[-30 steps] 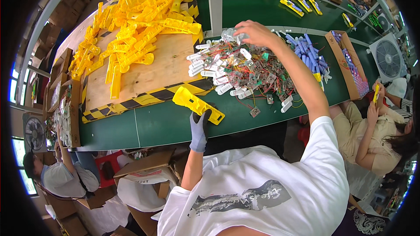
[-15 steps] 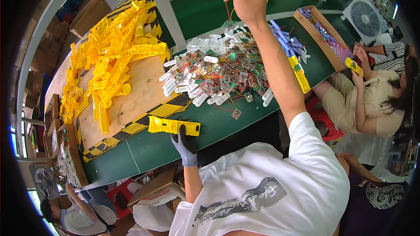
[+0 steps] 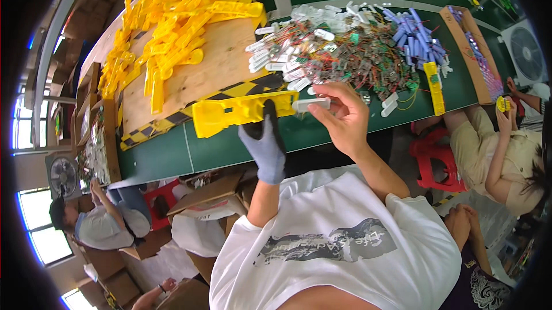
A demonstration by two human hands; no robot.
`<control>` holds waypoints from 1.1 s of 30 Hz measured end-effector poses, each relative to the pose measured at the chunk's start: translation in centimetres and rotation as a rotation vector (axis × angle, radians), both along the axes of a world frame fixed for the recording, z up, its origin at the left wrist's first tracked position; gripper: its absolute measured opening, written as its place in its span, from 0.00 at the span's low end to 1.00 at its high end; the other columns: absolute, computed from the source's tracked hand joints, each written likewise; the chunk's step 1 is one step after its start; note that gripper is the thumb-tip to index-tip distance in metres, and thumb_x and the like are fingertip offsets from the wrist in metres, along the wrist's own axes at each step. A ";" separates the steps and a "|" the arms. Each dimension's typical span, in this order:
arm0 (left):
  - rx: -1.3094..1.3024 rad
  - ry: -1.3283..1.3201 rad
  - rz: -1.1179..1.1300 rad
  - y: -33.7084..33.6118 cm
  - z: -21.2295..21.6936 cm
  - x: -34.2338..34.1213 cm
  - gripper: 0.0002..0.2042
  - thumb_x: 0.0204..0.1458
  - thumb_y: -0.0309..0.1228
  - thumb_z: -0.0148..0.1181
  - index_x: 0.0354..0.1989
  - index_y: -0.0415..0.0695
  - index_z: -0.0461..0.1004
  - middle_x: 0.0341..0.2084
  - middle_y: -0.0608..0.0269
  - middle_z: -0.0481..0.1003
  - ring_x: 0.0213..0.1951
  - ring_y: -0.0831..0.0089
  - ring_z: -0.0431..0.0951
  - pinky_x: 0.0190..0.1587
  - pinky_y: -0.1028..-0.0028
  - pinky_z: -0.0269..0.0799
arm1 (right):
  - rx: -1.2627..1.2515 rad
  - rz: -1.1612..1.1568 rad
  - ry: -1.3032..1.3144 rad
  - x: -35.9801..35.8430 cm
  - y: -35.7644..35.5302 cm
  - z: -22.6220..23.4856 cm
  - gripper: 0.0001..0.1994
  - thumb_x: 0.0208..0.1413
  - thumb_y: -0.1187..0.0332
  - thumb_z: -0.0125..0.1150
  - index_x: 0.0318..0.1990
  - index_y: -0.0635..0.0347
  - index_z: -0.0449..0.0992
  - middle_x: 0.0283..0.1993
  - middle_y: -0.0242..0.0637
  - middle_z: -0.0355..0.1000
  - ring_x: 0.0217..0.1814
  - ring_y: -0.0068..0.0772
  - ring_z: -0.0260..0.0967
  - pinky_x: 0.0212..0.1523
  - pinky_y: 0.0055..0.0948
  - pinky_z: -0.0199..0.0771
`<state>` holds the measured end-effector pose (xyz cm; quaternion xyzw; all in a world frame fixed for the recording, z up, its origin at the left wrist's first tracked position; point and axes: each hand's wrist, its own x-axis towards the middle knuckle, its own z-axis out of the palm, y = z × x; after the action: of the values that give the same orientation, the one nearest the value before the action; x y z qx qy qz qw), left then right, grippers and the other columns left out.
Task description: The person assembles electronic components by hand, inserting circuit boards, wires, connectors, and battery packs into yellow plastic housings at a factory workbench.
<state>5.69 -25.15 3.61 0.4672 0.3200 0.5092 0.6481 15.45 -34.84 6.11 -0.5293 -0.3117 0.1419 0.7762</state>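
A: What surrounds the work in the head view?

B: A green worktable (image 3: 221, 150), with a wooden board (image 3: 221, 51) bordered in black-and-yellow stripes and bearing a heap of yellow parts (image 3: 178, 28). To its right lie mixed white pieces and wired boards (image 3: 345, 51), purple cylinders (image 3: 417, 34) and a cardboard box (image 3: 461, 51). A fan (image 3: 524, 54) stands beyond.

A: And the hands?

B: The gloved left hand (image 3: 265, 146) clasps a yellow shell (image 3: 247, 110) over the table's near side. The bare right hand (image 3: 348, 117) pinches a whitish piece (image 3: 313, 104) at its right end; I can't tell whether they touch.

A: The shell's look?

B: Long, bright yellow, broader leftward, with a small squarish opening.
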 end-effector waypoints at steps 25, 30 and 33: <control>-0.109 0.145 -0.481 0.4 2.4 -2.1 0.15 0.55 0.25 0.55 0.51 0.39 0.67 0.42 0.63 0.72 0.37 0.79 0.71 0.39 0.81 0.65 | -0.285 0.209 -0.098 1.5 0.8 -2.4 0.30 0.25 0.65 0.80 0.41 0.58 0.72 0.24 0.20 0.63 0.27 0.12 0.59 0.32 0.18 0.53; 0.070 0.158 -0.483 -0.1 1.5 -2.0 0.14 0.55 0.24 0.55 0.50 0.37 0.67 0.41 0.63 0.73 0.39 0.79 0.73 0.35 0.82 0.68 | -0.300 0.064 -0.460 1.2 0.4 -1.8 0.29 0.26 0.65 0.79 0.41 0.58 0.73 0.22 0.21 0.64 0.25 0.15 0.58 0.30 0.20 0.59; 0.041 0.096 -0.424 -0.6 1.8 -1.5 0.15 0.55 0.22 0.53 0.51 0.35 0.65 0.46 0.59 0.71 0.45 0.74 0.72 0.46 0.77 0.68 | -0.467 0.266 -0.273 1.8 0.4 -1.8 0.31 0.25 0.64 0.80 0.42 0.59 0.72 0.25 0.23 0.66 0.26 0.15 0.59 0.31 0.20 0.61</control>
<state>4.18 -25.73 5.42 0.5610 0.2345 0.3448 0.7151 17.30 -34.47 4.34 -0.6622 -0.4387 0.2375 0.5591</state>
